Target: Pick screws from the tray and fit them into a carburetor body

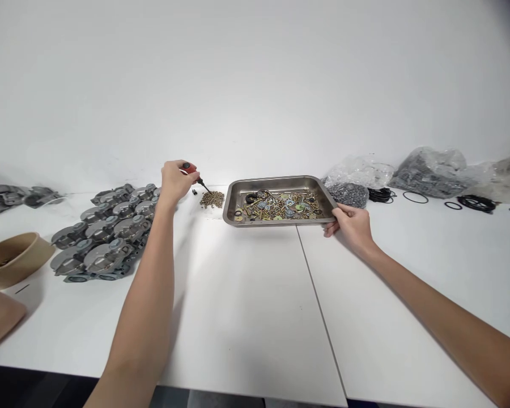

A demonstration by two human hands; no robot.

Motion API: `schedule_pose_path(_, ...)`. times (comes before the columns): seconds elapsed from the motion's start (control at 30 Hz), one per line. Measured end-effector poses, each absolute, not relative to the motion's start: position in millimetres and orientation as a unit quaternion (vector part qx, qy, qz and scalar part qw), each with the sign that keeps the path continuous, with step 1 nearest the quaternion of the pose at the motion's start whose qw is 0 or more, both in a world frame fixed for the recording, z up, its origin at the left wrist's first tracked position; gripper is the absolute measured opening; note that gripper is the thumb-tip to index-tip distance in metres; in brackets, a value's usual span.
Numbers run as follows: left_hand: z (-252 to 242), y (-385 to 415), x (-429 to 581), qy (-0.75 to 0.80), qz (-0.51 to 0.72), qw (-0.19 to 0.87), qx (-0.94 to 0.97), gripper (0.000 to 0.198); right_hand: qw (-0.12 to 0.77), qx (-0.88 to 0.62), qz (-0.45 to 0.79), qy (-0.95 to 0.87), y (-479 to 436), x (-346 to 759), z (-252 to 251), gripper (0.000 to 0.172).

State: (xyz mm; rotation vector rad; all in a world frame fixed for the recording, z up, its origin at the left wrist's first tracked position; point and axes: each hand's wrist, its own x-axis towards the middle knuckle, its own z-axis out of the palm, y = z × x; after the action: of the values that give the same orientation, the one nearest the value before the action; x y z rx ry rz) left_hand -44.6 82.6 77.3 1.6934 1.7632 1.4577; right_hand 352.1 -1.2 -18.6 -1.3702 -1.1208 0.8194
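My left hand [177, 180] is closed around a red-and-black screwdriver [190, 168]. Its dark shaft points down and right toward a small pile of brass-coloured screws [212, 199] on the white table. In my right hand [352, 225] is the right front corner of a shallow metal tray [276, 223], thumb on the rim and fingers underneath. The tray appears raised and slightly tilted. Inside lie many loose screws, washers and small metal parts [276, 207], with a few black rings among them. A small dark piece [194, 192] sits beside the screw pile.
Grey metal castings [110, 232] stand stacked to the left. Beyond them are a tan bowl [29, 255] and part of another person's arm [0, 317]. Clear plastic bags of parts [429, 170] and black rubber rings [476, 203] lie along the wall on the right.
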Motion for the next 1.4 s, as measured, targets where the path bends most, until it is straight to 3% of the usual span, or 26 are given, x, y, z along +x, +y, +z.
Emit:
schedule_pose_path(0.27,85,74,-38,0.625,0.47,0.152,0.605,0.019,0.56,-0.582,0.343,-0.48,1,353,-21,0.026)
schedule_pose_path(0.73,90,70,-34,0.632,0.445,0.128,0.621,0.014,0.56,-0.58,0.345,-0.481,1,353,-22,0.02)
schedule_pose_path(0.97,93,70,-34,0.586,0.517,0.113,0.614,0.016,0.561,-0.579,0.344,-0.482,1,354,-22,0.02)
schedule_pose_path(1.17,97,65,-13,0.489,0.6,0.185,0.606,0.022,0.56,-0.581,0.345,-0.479,1,353,-21,0.022)
schedule_pose_path(1.4,88,62,11,0.496,0.503,0.242,0.665,0.013,0.559,-0.582,0.345,-0.479,0,352,-20,0.019)
